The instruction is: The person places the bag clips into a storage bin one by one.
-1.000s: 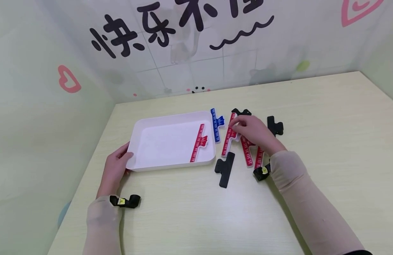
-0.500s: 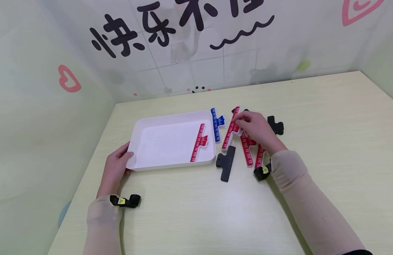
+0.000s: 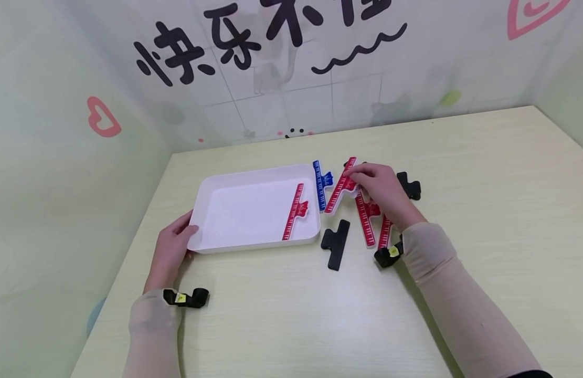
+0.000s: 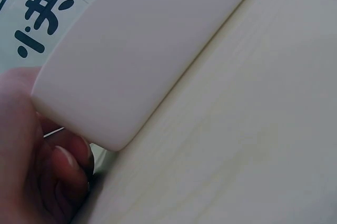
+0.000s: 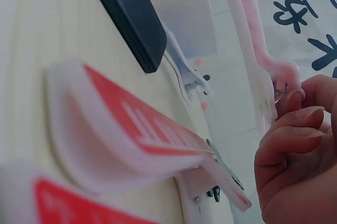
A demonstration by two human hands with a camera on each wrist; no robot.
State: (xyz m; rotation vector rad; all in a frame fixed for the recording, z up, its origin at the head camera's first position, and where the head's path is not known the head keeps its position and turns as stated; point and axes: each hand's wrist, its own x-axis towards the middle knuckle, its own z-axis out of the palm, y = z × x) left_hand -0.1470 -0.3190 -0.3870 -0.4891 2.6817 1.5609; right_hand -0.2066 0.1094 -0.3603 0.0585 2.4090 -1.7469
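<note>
My left hand (image 3: 168, 249) grips the near-left corner of a shallow white tray (image 3: 244, 218), the thumb over its rim. In the left wrist view, fingers curl beneath that tray corner. My right hand (image 3: 385, 191) pinches a red clip (image 3: 338, 188) with a white piano-key pattern by its handle tab. The right wrist view shows this clip (image 5: 247, 21) held up off the table. Inside the tray, toward its right side, lies another red clip (image 3: 293, 215). A blue clip (image 3: 319, 184) leans against the tray's right wall, near the held clip's lower end.
Below and right of the held clip lie a black clip (image 3: 336, 245) and two red clips, one more leftward (image 3: 366, 223) and one partly under the wrist (image 3: 384, 233). Another black clip (image 3: 408, 185) sits behind the right hand. A printed wall (image 3: 291, 105) stands behind the table.
My right hand has lifted the red clip and carried it away from me and slightly left. The black clip in front has shifted a little farther away. My left hand and the tray stay put.
</note>
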